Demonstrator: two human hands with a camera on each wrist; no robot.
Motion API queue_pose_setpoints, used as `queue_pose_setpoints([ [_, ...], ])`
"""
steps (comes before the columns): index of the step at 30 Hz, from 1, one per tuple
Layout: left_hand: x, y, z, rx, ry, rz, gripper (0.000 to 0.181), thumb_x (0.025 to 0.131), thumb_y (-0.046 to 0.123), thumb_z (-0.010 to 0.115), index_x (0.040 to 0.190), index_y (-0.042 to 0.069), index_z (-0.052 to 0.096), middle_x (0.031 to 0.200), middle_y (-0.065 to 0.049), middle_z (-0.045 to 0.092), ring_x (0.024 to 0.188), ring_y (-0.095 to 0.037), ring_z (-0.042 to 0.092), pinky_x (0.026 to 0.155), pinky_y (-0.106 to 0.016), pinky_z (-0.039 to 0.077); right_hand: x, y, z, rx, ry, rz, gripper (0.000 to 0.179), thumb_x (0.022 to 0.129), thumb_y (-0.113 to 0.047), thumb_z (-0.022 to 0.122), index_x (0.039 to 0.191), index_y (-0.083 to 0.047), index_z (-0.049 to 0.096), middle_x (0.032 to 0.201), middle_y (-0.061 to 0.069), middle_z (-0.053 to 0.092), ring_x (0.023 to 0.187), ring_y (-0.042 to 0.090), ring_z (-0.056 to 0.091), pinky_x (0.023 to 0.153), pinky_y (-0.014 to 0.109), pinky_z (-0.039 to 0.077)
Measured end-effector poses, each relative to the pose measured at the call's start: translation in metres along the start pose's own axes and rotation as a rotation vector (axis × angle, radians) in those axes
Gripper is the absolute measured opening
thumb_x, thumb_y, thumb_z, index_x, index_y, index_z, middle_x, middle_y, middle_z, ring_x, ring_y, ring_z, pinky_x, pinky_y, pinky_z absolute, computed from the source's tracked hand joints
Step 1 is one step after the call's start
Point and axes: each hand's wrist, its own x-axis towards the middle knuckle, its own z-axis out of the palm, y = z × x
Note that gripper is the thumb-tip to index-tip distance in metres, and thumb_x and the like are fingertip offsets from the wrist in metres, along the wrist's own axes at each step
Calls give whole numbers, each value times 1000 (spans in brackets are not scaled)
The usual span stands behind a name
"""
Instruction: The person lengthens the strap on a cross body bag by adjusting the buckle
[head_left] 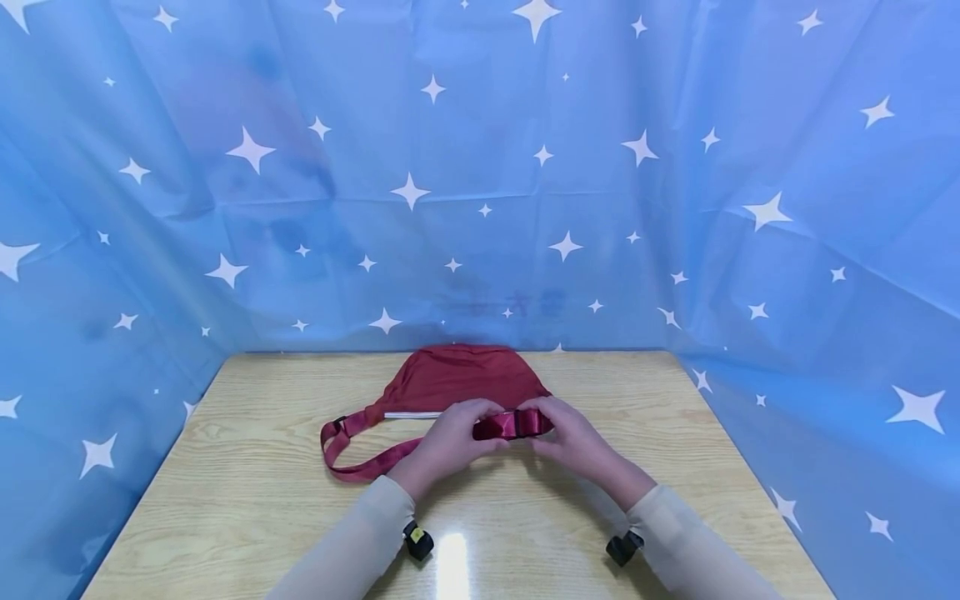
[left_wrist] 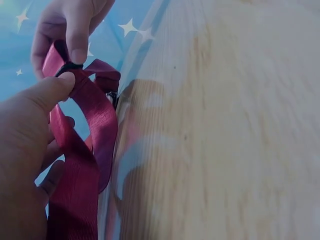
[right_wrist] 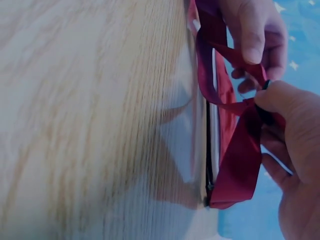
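A dark red waist bag [head_left: 465, 375] lies toward the back of the table, its white-edged zipper [head_left: 412, 415] facing the front. Its red strap [head_left: 375, 467] loops out to the left and comes back to the hands. My left hand [head_left: 461, 437] pinches the strap between thumb and fingers. Close by on the right, my right hand [head_left: 573, 442] pinches the strap at a black buckle piece [right_wrist: 264, 107]. Between the hands the strap stands raised off the table in a loop, as the left wrist view shows. The fingers partly hide the buckle.
A wooden table [head_left: 247, 500] carries the bag. Blue curtains with white stars [head_left: 480, 167] hang behind it and at both sides. A black strap adjuster [head_left: 340, 425] sits on the left part of the strap. Each wrist wears a small black camera [head_left: 418, 543].
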Motion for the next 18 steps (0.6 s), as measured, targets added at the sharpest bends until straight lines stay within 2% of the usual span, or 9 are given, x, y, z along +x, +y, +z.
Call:
queue_pose_setpoints([
  [3,-1,-2,-2,26,7,-15,45,97,43,88,136,24,74,132,7,74,121,-14,66,108,-43,55,0,0,0,6,9,-5,55,86,8,88,135,-11,69,127,4,71,116,23,68,94,43,60],
  [9,0,-3,-2,27,-1,-25,44,97,42,87,136,25,76,131,8,74,119,-13,66,107,-42,56,0,0,-1,22,4,-3,56,86,8,88,136,-10,69,129,5,72,119,24,68,97,46,59],
  [18,6,5,2,43,0,38,42,97,39,88,134,23,77,129,8,75,121,-12,67,108,-39,55,2,3,-1,34,-15,-21,54,87,8,87,134,-11,69,128,1,71,116,22,66,94,42,59],
])
